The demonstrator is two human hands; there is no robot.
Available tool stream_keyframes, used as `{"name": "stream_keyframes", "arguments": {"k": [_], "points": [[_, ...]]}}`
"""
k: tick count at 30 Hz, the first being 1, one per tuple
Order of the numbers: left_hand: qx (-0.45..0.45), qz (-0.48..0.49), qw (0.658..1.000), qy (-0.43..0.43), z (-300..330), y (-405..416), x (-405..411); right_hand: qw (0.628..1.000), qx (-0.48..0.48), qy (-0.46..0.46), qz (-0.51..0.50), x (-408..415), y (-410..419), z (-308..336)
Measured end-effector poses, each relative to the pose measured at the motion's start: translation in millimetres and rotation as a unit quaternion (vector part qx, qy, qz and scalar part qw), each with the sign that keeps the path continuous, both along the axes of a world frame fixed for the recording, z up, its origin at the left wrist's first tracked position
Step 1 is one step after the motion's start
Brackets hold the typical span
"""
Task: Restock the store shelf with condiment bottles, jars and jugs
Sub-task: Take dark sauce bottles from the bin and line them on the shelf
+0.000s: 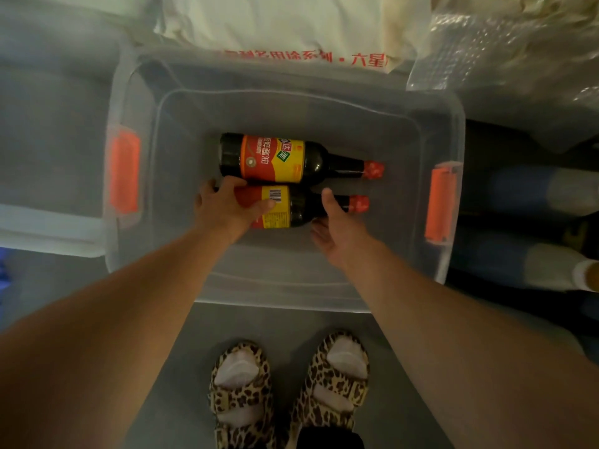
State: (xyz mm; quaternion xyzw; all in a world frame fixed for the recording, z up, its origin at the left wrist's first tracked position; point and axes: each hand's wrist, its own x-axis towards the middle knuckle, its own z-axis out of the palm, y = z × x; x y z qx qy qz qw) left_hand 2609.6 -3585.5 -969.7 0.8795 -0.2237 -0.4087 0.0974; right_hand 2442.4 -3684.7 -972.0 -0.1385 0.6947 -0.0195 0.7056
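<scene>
Feet: leopard-print sandals (288,390) over pale socks, nearest, on grey floor.
Bin: clear plastic bin (291,286) with orange latches at its left and right ends, just beyond the feet.
Left hand (227,205): fingers curled round the base end of the near bottle (291,207), gripping it.
Right hand (337,228): loosely spread beside that bottle's dark shoulder, thumb on the glass, holding nothing.
Far bottle (275,158): lies on its side touching the near one, red caps pointing right.
Beyond: white sack (275,24) with red print.

Both hands reach into a clear bin (447,131): left hand (227,207) grips the nearer bottle (301,207), right hand (337,228) open beside it.
</scene>
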Motion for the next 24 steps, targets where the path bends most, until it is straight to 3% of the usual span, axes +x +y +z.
{"name": "stream_keyframes", "arguments": {"k": [6,15,19,24], "points": [[0.025,0.051,0.996,0.072,-10.6,11.2,2.0,0.997,-0.002,-0.044,-0.057,3.2,-0.2,-10.0],[0.040,0.077,0.986,0.141,1.6,13.7,10.4,0.997,-0.058,-0.023,-0.051,9.3,-2.7,-4.1],[0.020,0.112,0.974,0.194,32.0,15.6,10.7,0.990,-0.081,-0.060,-0.102,16.3,-3.1,26.2],[-0.020,0.151,0.953,0.261,95.6,17.3,9.8,0.987,-0.124,-0.061,-0.080,20.9,-9.3,94.5]]}}
